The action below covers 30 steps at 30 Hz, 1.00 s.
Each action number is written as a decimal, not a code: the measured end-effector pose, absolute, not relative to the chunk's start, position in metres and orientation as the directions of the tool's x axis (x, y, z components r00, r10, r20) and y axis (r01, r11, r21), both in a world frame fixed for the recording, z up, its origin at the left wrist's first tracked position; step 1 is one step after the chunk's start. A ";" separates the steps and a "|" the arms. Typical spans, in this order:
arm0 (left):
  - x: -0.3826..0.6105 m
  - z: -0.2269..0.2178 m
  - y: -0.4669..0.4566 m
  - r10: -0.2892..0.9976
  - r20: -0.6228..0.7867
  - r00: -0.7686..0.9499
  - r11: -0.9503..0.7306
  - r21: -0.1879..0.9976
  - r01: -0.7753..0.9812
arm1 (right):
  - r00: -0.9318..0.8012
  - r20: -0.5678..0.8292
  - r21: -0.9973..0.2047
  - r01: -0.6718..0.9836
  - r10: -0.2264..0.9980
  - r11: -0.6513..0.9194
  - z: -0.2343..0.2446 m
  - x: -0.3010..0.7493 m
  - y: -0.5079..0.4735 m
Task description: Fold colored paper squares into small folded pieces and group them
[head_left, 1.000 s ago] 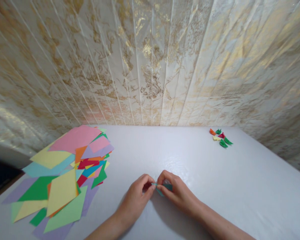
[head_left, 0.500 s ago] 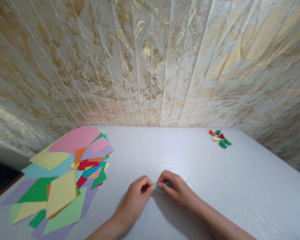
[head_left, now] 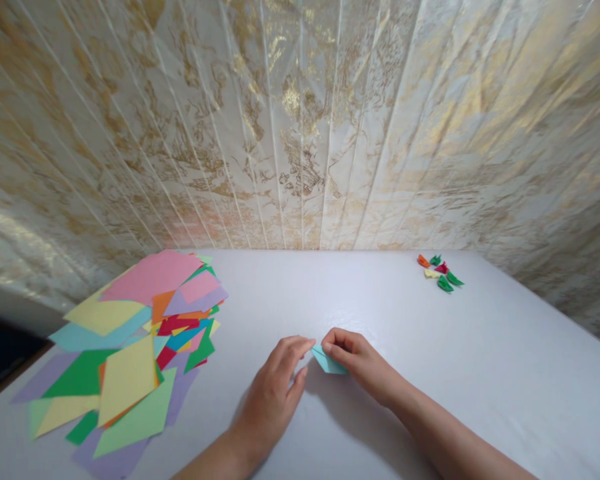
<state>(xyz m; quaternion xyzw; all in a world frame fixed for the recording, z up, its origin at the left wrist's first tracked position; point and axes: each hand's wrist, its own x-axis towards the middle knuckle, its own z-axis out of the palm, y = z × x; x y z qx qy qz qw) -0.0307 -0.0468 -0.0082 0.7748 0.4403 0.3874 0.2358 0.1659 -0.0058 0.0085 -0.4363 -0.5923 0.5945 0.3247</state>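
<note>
A small light-blue piece of folded paper (head_left: 330,363) is pinched at its upper right between the thumb and fingers of my right hand (head_left: 359,360). A crease or folded edge runs along its upper side, and part of the paper is hidden by that hand. My left hand (head_left: 279,383) is at the paper's left corner, its thumb and fingers apart. The left fingertips reach close to the corner; whether they touch it I cannot tell.
Many coloured paper sheets (head_left: 130,380) lie in a loose, overlapping pile on the left of the white table (head_left: 290,287). At the back right sit several small folded paper pieces (head_left: 445,285) in green, red, orange and yellow. A gold-patterned sheet (head_left: 300,133) hangs behind the table.
My left hand has let go of the paper and its fingers have spread. The right hand has moved slightly away with the paper, and more of the paper's surface now shows.
</note>
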 end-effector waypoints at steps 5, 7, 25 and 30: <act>-0.028 0.012 -0.045 0.778 0.494 0.388 -0.620 0.506 0.599 | -0.470 -0.196 -0.977 0.023 0.861 -0.210 0.011 0.165 -0.011; -0.028 0.020 -0.041 0.771 0.467 0.433 -0.633 0.491 0.599 | -0.501 -0.212 -0.968 -0.009 0.839 -0.250 0.013 0.165 -0.012; 0.000 -0.009 0.006 0.960 -0.102 0.260 0.068 0.988 0.140 | -0.277 0.024 -0.936 0.331 0.961 0.119 0.012 0.178 0.008; -0.003 -0.001 0.005 0.957 -0.119 0.263 0.114 0.993 0.034 | -0.249 0.035 -0.960 0.259 0.968 0.101 0.006 0.172 0.006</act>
